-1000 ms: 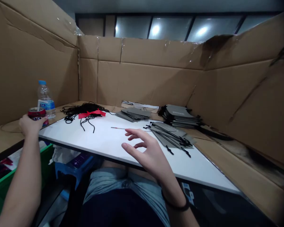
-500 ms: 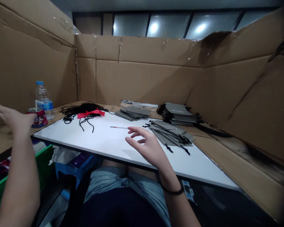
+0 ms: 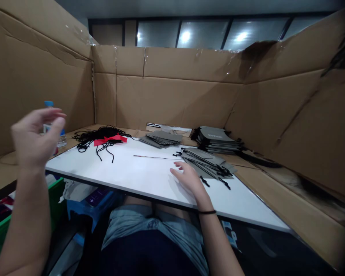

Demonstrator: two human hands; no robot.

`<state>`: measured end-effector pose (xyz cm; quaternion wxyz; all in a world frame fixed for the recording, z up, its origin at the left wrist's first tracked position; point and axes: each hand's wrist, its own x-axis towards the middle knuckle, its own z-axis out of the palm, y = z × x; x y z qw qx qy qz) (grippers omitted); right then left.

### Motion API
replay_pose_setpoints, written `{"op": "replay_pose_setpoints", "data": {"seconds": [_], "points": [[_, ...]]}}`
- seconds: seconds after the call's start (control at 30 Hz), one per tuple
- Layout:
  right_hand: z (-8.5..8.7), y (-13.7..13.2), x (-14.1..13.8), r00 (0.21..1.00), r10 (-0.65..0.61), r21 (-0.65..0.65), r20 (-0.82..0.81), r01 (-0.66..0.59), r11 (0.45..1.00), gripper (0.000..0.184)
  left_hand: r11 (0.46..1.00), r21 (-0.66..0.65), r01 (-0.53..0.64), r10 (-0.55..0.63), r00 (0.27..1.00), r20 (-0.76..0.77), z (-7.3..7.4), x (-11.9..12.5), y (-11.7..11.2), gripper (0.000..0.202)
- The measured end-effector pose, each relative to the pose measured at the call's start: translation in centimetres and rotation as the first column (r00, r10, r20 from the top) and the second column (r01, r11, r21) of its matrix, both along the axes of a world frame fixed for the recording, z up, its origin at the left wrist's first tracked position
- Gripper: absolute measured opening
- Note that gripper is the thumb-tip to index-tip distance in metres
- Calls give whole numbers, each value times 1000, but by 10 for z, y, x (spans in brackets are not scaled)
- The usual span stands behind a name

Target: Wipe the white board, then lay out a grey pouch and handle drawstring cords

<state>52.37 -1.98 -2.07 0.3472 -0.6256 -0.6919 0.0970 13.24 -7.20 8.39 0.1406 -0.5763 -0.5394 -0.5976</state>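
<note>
My left hand (image 3: 37,138) is raised at the left, in front of the water bottle (image 3: 62,141). Its fingers curve forward with the thumb apart, and nothing shows in it. Low over the white board (image 3: 126,172), my right hand (image 3: 188,179) is open and empty, beside a fanned pile of grey drawstring pouches (image 3: 201,165). A thin rod (image 3: 156,157) lies on the board beyond that hand, one end near the pouches. Black cords (image 3: 103,132) are heaped at the back left, with a red strip (image 3: 110,140) across them. More flat grey pouches (image 3: 161,138) lie at the back middle.
A tall stack of grey pouches (image 3: 214,138) stands at the back right. Cardboard walls (image 3: 172,99) enclose the back and sides. Below the board's left edge are a green crate (image 3: 56,199) and a blue stool (image 3: 96,207). The drink can is almost hidden by my left hand.
My left hand has swung right and turned, its fingers curling in, and now covers most of the can. My right hand has drawn back rightward from the rod toward the pouches.
</note>
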Motion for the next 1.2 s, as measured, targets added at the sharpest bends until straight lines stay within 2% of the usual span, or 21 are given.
{"op": "replay_pose_setpoints", "data": {"seconds": [0.07,0.1,0.13,0.2,0.27,0.4,0.53,0.67,0.87,1.2], "points": [[-9,2,3,999,15,-25,43,-13,1000,42,976,-195,95,-112,990,-80,2,13,-2,44],[-12,2,3,998,26,-32,60,-24,999,42,934,-326,144,-195,972,-131,2,16,0,43],[-15,2,3,996,36,-35,77,-33,999,42,868,-461,184,-292,940,-174,1,18,4,44],[-18,1,2,993,45,-32,107,-42,999,42,734,-646,211,-450,863,-229,-7,18,18,48],[-20,1,1,991,48,-30,128,-44,999,41,659,-723,208,-527,813,-247,-20,20,37,52],[-19,-1,0,988,56,-37,145,-51,998,40,589,-775,228,-591,776,-221,-51,33,75,57],[-16,-2,0,984,68,-56,164,-59,997,40,564,-794,226,-619,752,-226,-73,45,95,57],[-17,-1,0,984,66,-63,168,-56,996,41,497,-844,201,-672,704,-229,-85,46,104,52],[-22,4,2,982,56,-54,179,-47,997,40,473,-871,134,-659,709,-249,-88,44,109,51],[-20,2,2,979,59,-55,196,-50,997,37,489,-858,157,-656,715,-243,-89,44,109,49]]}}
